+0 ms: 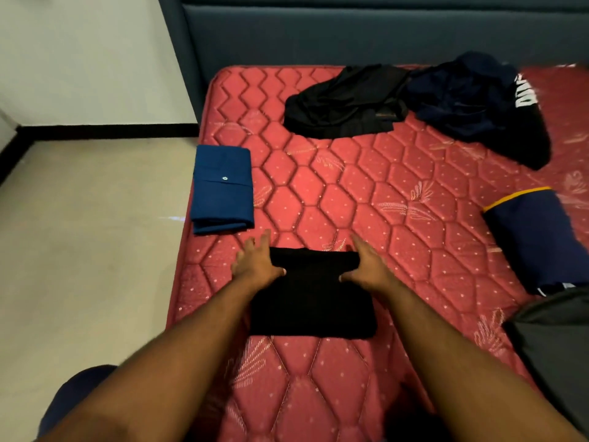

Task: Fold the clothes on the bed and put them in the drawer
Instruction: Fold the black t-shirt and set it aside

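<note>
1. Head view, looking down at a red quilted mattress (334,193), with both bare arms stretched out over it.
2. A folded black garment (314,298) is laid flat on the near part of the mattress, pretty much dead centre between the two hands.
3. The left hand (256,261) is placed at the far left corner of that black garment, fingers spread out straight onto the mattress and the thumb laid on the cloth. Nothing is gripped; it's an open, flat hand.
4. The right hand (366,264) is set at the far right corner, fingers straight and pointed away, thumb on top of the fabric. Also flat and relaxed, nothing pinched as far as can be seen.
5. A folded blue shirt (223,189) with a white button is parked at the left edge of the mattress, just beyond the left hand and not touched by it.
6. A crumpled black piece of clothing (344,102) is dumped near the far end, up by the dark blue headboard (350,30).
7. Right beside it, touching, a dark navy heap (471,103) with white lettering on a black sleeve is left unfolded.
8. A folded navy item (538,237) with a yellow trim is seen at the right edge, well apart from the hands.
9. A grey bit of cloth (557,339) is cut off by the frame at the lower right, so what it is can't be told.
10. Pale floor (89,237) is seen left of the bed.
</note>
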